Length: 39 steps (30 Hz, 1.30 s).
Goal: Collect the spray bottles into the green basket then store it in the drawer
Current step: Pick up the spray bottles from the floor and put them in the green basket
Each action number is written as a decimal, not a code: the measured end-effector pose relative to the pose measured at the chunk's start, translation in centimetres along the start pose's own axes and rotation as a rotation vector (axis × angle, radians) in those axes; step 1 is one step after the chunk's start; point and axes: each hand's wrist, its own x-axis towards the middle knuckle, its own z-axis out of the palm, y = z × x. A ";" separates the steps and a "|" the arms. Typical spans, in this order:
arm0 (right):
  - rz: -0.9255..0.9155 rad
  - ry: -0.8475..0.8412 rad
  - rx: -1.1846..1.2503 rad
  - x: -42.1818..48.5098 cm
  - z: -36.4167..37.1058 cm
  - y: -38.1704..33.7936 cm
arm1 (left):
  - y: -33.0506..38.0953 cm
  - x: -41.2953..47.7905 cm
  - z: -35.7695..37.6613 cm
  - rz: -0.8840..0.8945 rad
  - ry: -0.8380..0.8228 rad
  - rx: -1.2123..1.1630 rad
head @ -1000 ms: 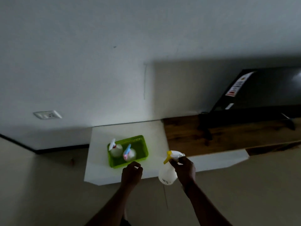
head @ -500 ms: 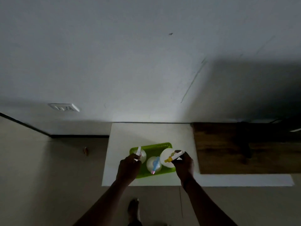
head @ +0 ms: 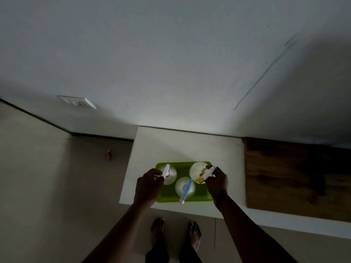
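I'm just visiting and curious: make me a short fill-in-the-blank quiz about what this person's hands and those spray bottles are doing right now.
1. The green plastic basket holds ___ white spray bottles.
2. The right hand grips the bottle with the ___ trigger.
3. The untouched middle bottle has a ___ trigger.
4. The left hand touches the bottle with the ___ trigger.

Missing words: three; yellow; blue; white

Green basket (head: 201, 195): on the white surface (head: 180, 145), near its front edge.
Spray bottles: three upright inside; white-nozzle bottle (head: 169, 174) left, blue-nozzle bottle (head: 185, 187) front-centre, yellow-nozzle bottle (head: 197, 171) right.
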 end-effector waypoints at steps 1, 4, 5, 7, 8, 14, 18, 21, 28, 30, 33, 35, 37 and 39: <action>0.009 -0.006 -0.010 0.4 0.1 0.2 | -0.1 0.0 0.3 -0.014 0.006 0.003; 0.018 -0.006 -0.077 1.1 0.3 0.7 | -0.4 -0.5 0.8 -0.059 0.009 -0.006; 0.014 -0.010 -0.097 1.3 0.2 0.7 | -0.5 -0.6 0.9 -0.068 0.007 -0.002; 0.002 -0.023 -0.160 1.9 0.1 1.0 | -0.6 -0.7 1.4 -0.074 0.018 0.008; -0.006 -0.026 -0.203 2.0 0.1 1.0 | -0.8 -0.8 1.4 -0.077 0.021 0.008; -0.039 -0.058 -0.334 3.1 0.1 1.6 | -1.1 -1.2 2.4 -0.068 0.055 -0.011; -0.042 -0.081 -0.344 3.4 0.1 2.1 | -1.3 -1.4 2.9 -0.050 0.081 -0.017; -0.038 -0.092 -0.349 3.4 0.0 2.2 | -1.3 -1.5 3.1 -0.037 0.076 -0.019; -0.062 -0.119 -0.468 2.4 -0.9 2.6 | -1.8 -2.5 3.3 -0.029 0.058 -0.059; -0.061 -0.098 -0.462 1.8 -1.4 2.6 | -1.8 -2.7 3.2 -0.028 0.053 -0.055; -0.057 -0.087 -0.449 0.9 -2.1 2.2 | -1.7 -2.9 2.9 -0.024 0.046 -0.060; -0.059 -0.074 -0.440 0.3 -2.6 2.0 | -1.7 -3.0 2.8 -0.013 0.039 -0.054; -0.057 -0.049 -0.428 -0.5 -3.1 1.8 | -1.8 -3.2 2.8 0.008 0.020 -0.047; -0.052 -0.027 -0.415 -1.3 -3.5 1.7 | -2.0 -3.4 2.9 0.030 -0.008 -0.044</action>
